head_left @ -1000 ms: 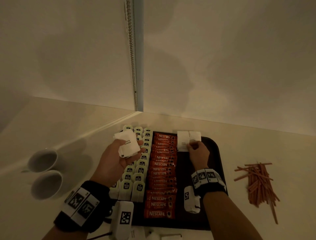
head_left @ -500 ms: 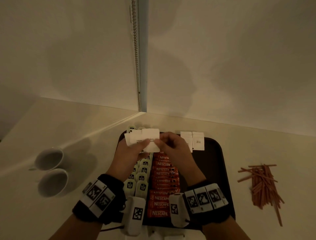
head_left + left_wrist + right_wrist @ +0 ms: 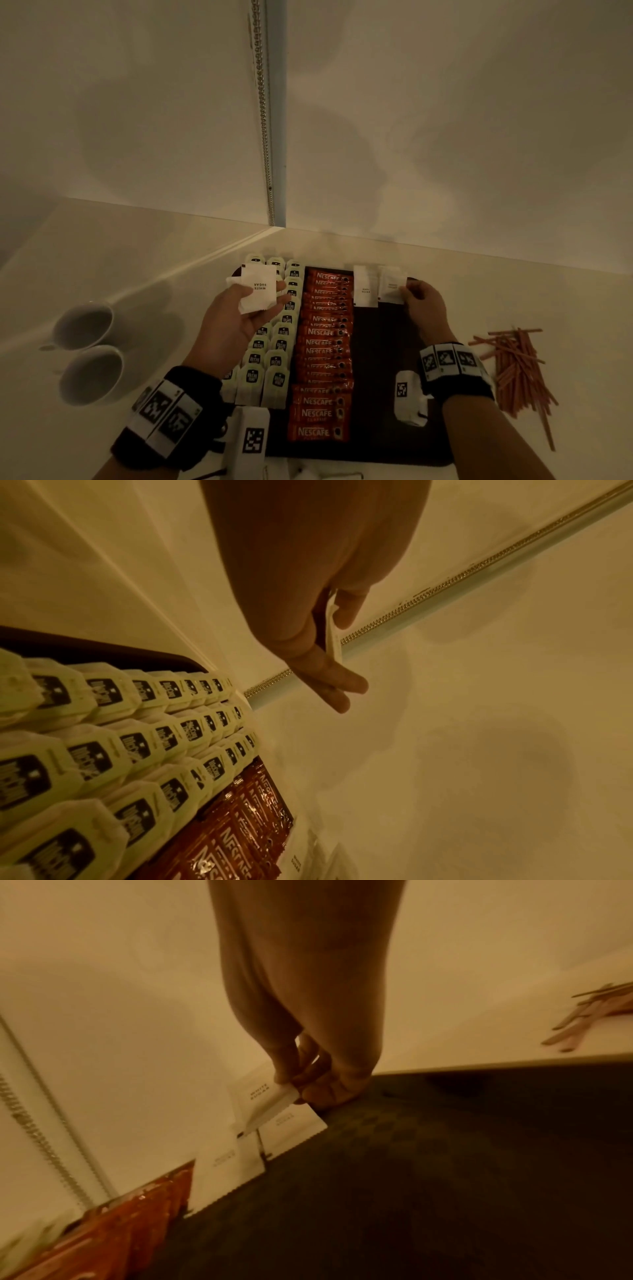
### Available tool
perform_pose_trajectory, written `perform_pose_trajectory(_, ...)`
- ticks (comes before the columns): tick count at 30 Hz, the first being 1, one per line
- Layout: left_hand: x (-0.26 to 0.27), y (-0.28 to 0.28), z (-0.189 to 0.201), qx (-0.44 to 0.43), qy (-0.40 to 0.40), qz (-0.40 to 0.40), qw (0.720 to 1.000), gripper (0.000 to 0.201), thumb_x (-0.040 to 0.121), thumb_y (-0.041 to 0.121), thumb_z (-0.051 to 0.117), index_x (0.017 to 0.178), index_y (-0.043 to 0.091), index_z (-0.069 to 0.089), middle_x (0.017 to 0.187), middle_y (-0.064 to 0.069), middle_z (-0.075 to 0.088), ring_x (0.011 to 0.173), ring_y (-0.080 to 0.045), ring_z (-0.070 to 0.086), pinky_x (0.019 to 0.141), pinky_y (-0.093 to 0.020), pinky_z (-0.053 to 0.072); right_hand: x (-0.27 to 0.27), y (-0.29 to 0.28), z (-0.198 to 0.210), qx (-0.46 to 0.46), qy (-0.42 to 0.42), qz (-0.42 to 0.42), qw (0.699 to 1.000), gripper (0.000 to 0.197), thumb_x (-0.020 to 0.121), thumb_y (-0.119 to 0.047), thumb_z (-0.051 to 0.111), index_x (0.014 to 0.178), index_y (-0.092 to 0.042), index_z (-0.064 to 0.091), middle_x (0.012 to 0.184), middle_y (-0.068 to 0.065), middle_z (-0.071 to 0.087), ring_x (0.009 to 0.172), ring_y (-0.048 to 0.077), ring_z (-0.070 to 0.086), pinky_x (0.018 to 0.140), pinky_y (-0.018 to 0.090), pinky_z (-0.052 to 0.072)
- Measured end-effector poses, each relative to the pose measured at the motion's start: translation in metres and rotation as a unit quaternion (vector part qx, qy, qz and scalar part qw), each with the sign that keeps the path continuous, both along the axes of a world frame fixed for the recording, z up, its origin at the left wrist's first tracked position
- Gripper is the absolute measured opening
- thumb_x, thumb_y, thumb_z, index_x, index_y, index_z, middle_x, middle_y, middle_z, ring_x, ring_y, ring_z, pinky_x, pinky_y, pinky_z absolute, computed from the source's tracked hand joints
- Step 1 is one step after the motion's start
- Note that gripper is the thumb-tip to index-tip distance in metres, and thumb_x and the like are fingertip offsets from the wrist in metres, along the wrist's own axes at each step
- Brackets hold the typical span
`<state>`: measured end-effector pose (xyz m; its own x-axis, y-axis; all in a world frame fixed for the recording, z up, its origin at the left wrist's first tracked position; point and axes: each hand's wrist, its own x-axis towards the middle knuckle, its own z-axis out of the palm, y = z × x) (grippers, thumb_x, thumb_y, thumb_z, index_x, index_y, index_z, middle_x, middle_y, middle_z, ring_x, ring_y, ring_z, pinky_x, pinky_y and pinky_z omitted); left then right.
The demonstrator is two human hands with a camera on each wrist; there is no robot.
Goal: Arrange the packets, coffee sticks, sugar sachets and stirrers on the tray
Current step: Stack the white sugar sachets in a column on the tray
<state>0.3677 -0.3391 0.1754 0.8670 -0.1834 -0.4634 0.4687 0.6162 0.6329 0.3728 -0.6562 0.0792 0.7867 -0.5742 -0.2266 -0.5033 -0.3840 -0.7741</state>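
The right hand (image 3: 423, 305) pinches a sugar sachet (image 3: 392, 286) at the tray's (image 3: 383, 342) far edge; the left hand (image 3: 236, 315) holds the spare stack (image 3: 258, 287). Lay it flat, overlapping its neighbour evenly.

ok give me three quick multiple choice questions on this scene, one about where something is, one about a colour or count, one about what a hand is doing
1. Where do the stirrers lie?
A. on the counter, right of the tray
B. inside a cup
C. on the coffee sticks

2. How many cups stand on the counter?
A. one
B. two
C. four

3. What is the right hand doing?
A. resting flat on the counter
B. gripping a cup
C. pinching a sugar sachet at the tray's far end

Answers:
1. A, the head view shows the reddish pile off the tray's right edge.
2. B, two white cups sit side by side left of the tray.
3. C, the right wrist view shows fingertips holding a sachet above those already laid down.
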Motion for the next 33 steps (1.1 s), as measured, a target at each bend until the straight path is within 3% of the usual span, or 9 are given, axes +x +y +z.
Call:
perform_pose_trajectory(8,0.000,0.000,0.000,-0.007,0.003,-0.002,1.000,0.037,0.096,0.007,0.032,0.130,0.002,0.046,0.098,-0.023,0.071,0.087,-0.037,0.070,0.060,-0.028,0.059,0.001,-0.001,-0.012,-0.062,0.045,0.015,0.997,0.021,0.092,-0.014,0.056,0.109,-0.005,0.063,0.113,0.012,0.063,0.106,0.027,0.056,0.083,0.026,0.037)
perform_pose_trajectory(14,0.001,0.000,0.000,-0.011,0.012,0.002,1.000,0.039,0.097,0.007,0.032,0.134,0.004,0.044,0.097,-0.023,0.071,0.086,-0.037,0.070,0.059,-0.028,0.058,0.004,0.004,-0.014,-0.053,0.034,-0.038,0.997,0.020,0.090,-0.012,0.058,0.107,-0.001,0.060,0.112,0.016,0.063,0.105,0.030,0.055,0.081,0.027,0.037)
perform_pose_trajectory(17,0.000,-0.003,0.000,0.000,0.011,0.001,1.000,0.038,0.097,0.005,0.034,0.134,0.003,0.044,0.108,-0.025,0.068,0.087,-0.038,0.070,0.059,-0.029,0.058,0.003,0.006,-0.015,-0.079,0.036,-0.035,0.996,0.021,0.090,-0.013,0.059,0.106,0.001,0.059,0.111,0.018,0.062,0.104,0.032,0.055,0.083,0.028,0.038)
perform_pose_trajectory(20,-0.001,-0.006,0.002,0.028,0.006,-0.004,1.000,0.031,0.098,0.004,0.038,0.126,0.004,0.050,0.119,-0.025,0.061,0.090,-0.039,0.069,0.059,-0.028,0.058,0.002,0.008,-0.011,-0.081,0.028,-0.040,0.996,0.024,0.089,-0.015,0.061,0.105,0.002,0.056,0.107,0.019,0.062,0.100,0.033,0.056,0.081,0.030,0.040)
perform_pose_trajectory(22,-0.002,-0.007,0.004,0.048,-0.006,-0.004,0.999,0.025,0.098,0.003,0.041,0.117,0.009,0.055,0.116,-0.021,0.063,0.093,-0.038,0.068,0.059,-0.026,0.058,0.002,0.016,0.000,-0.065,0.000,-0.050,0.997,0.027,0.089,-0.020,0.061,0.106,0.000,0.054,0.104,0.016,0.062,0.094,0.027,0.057,0.078,0.031,0.043)
perform_pose_trajectory(24,-0.003,-0.010,0.006,0.072,-0.023,-0.008,0.997,0.023,0.097,0.003,0.043,0.113,0.013,0.057,0.108,-0.016,0.067,0.087,-0.033,0.070,0.058,-0.025,0.057,0.002,0.035,0.025,-0.026,-0.041,-0.011,0.999,0.026,0.091,-0.025,0.059,0.107,-0.006,0.055,0.100,0.006,0.062,0.089,0.018,0.055,0.071,0.021,0.041)
perform_pose_trajectory(27,-0.005,-0.016,0.007,0.116,-0.042,-0.022,0.992,0.016,0.095,0.003,0.049,0.104,0.010,0.060,0.101,-0.011,0.069,0.088,-0.025,0.068,0.059,-0.023,0.057,-0.004,0.079,0.072,0.111,-0.082,0.154,0.978,0.019,0.092,-0.030,0.055,0.105,-0.016,0.059,0.094,-0.007,0.062,0.088,0.009,0.059,0.069,0.015,0.043)
perform_pose_trajectory(30,-0.007,-0.022,0.009,0.174,-0.088,-0.057,0.979,0.014,0.092,0.003,0.055,0.097,0.010,0.065,0.085,-0.001,0.074,0.078,-0.013,0.069,0.056,-0.019,0.053,-0.011,0.112,0.103,0.234,-0.102,0.258,0.932,0.026,0.091,-0.029,0.057,0.116,-0.022,0.058,0.096,-0.003,0.066,0.089,0.013,0.065,0.077,0.028,0.055)
perform_pose_trajectory(33,-0.008,-0.022,0.010,0.244,-0.134,-0.059,0.959,0.010,0.088,0.006,0.062,0.095,0.011,0.069,0.081,-0.004,0.074,0.071,-0.015,0.067,0.054,-0.022,0.051,-0.012,0.123,0.114,0.225,-0.103,0.317,0.916,0.025,0.090,-0.021,0.060,0.115,-0.023,0.062,0.094,0.000,0.068,0.091,0.020,0.066,0.081,0.037,0.056)
